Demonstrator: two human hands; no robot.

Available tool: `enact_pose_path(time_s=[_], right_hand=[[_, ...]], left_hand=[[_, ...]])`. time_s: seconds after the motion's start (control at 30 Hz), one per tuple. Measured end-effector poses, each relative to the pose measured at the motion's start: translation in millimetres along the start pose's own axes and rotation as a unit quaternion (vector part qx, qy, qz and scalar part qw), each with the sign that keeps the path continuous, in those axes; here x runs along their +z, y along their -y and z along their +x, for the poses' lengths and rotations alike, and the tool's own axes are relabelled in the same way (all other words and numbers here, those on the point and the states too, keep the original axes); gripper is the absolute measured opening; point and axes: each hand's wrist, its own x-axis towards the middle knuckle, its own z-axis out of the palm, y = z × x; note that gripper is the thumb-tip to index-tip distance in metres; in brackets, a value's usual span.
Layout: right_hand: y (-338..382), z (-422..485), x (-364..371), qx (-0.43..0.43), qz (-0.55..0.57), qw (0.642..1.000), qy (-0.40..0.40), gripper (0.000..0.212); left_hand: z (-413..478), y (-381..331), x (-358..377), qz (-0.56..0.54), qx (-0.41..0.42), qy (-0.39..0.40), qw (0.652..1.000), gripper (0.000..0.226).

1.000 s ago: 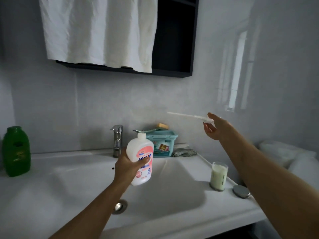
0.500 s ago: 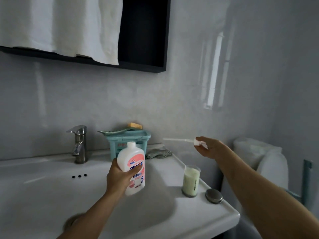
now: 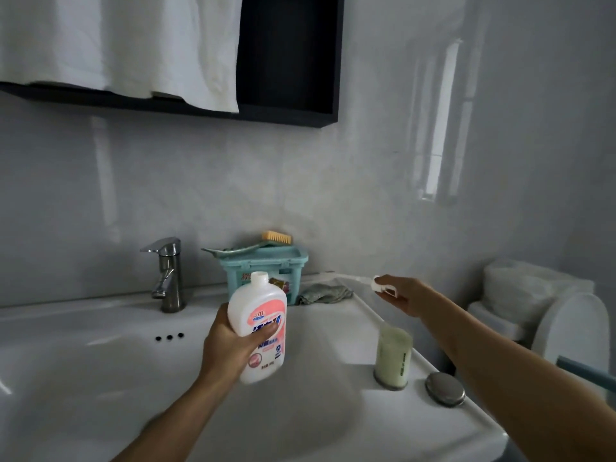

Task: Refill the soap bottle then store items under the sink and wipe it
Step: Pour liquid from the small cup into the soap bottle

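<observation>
Holds the soap bottle (image 3: 258,328) in the left hand (image 3: 226,351), fingers (image 3: 265,331) curled tight round its middle, up over the sink (image 3: 100,378). No cap on top, open mouth pointing up. Pinches the white pump (image 3: 380,284) in the right hand (image 3: 405,295), fingers closed on its head, with the thin tube (image 3: 350,279) poking away from the fingers toward the wall.

Looks like the step of putting the pump down, to free the bottle for filling. To do it well:
- Lay the pump flat on the bench (image 3: 350,325), just past the right fingers.
- Keep the tube away from the edge.
- Keep the bottle straight up in the left fingers to stop spills.
- Mind the glass cup (image 3: 393,358) on the near side of the right fingers, easy to knock with the arm.

Counting, close to far:
- One round metal lid (image 3: 445,388), and just beside it the one glass cup of pale stuff.
- Two hands, one soap bottle, one pump.
- Three small dark holes (image 3: 169,337) in the sink, left of the left fingers.
- Past the left fingers: one grey cloth (image 3: 325,293), one blue-green box (image 3: 266,271), one brush (image 3: 276,237) on top of it, one tap (image 3: 165,275).
- High above all the fingers: one white towel (image 3: 133,45) and one dark shelf (image 3: 290,61).
</observation>
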Motion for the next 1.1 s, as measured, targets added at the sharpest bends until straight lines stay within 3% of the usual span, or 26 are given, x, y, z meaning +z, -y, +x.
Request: enact_pose_path(time_s=[0.13, 0.43, 0.57, 0.8, 1.1], right_hand=[[-2, 4, 15, -0.017, -0.021, 1.000, 0.002, 0.016], [-25, 18, 24, -0.034, -0.208, 0.977, 0.005, 0.043], [-29, 14, 21, -0.044, -0.260, 0.965, 0.007, 0.042], [-30, 9, 22, -0.075, -0.345, 0.935, 0.018, 0.026], [-33, 10, 25, -0.074, -0.344, 0.936, 0.031, 0.028]], left_hand=[[0, 0, 1, 0.007, 0.005, 0.003, 1.000, 0.055], [1, 0, 0, 0.001, 0.015, 0.003, 1.000, 0.056], [1, 1, 0, 0.000, 0.017, 0.006, 1.000, 0.064], [-1, 2, 2, 0.007, 0.022, 0.012, 1.000, 0.056], [1, 4, 3, 0.020, 0.022, 0.014, 0.999, 0.060]])
